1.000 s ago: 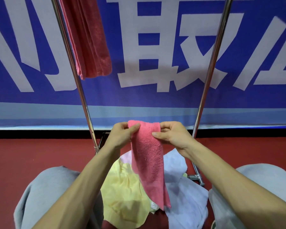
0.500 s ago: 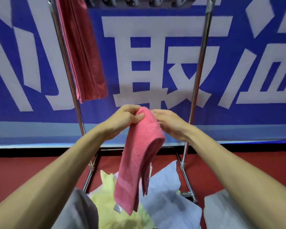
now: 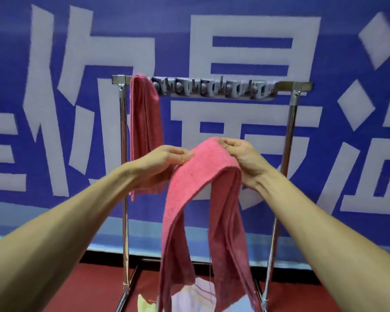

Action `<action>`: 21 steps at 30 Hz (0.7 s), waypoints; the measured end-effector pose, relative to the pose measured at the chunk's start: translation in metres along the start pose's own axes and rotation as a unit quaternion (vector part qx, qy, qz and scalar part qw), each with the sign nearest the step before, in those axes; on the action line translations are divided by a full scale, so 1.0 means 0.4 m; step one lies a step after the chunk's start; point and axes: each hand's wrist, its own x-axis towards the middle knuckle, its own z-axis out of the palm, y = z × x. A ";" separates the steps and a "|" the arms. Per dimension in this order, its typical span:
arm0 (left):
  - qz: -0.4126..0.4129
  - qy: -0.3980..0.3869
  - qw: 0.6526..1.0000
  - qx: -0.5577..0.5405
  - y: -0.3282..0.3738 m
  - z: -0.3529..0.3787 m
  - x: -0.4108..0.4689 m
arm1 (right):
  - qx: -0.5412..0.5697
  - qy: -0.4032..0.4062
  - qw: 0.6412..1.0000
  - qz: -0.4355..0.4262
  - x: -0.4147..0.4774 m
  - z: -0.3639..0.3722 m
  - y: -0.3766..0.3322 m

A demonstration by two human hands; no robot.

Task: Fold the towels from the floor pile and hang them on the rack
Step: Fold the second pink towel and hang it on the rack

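A folded pink towel (image 3: 203, 176) hangs doubled over between my hands, its two halves drooping toward the floor. My left hand (image 3: 160, 163) pinches its left side at the fold, and my right hand (image 3: 243, 158) grips its right side. The metal rack (image 3: 294, 102) stands straight ahead, its top bar above my hands. Another pink towel (image 3: 144, 122) hangs over the bar's left end. The floor pile (image 3: 196, 298), with pale lilac and yellow towels, shows at the bottom between the rack's legs.
A row of grey clips (image 3: 214, 88) lines the rack's top bar to the right of the hung towel. A blue banner with large white characters (image 3: 257, 52) covers the wall behind. The floor (image 3: 81, 287) is red.
The view has risen, so the rack's top bar is now in sight. Both hands have lifted the pink towel higher, and it now hangs doubled over in two halves.
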 end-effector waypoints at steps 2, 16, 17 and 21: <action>0.010 -0.030 0.999 0.004 0.025 -0.032 0.015 | 0.002 0.017 1.000 -0.018 0.036 0.015 -0.037; 0.166 0.265 0.925 0.214 0.248 -0.274 0.233 | -0.074 0.127 0.988 -0.044 0.410 0.102 -0.175; 0.177 0.283 0.916 0.221 0.258 -0.299 0.254 | -0.095 0.141 0.984 -0.045 0.441 0.112 -0.183; 0.180 0.340 0.883 0.270 0.288 -0.386 0.331 | -0.272 0.205 0.933 -0.116 0.546 0.132 -0.206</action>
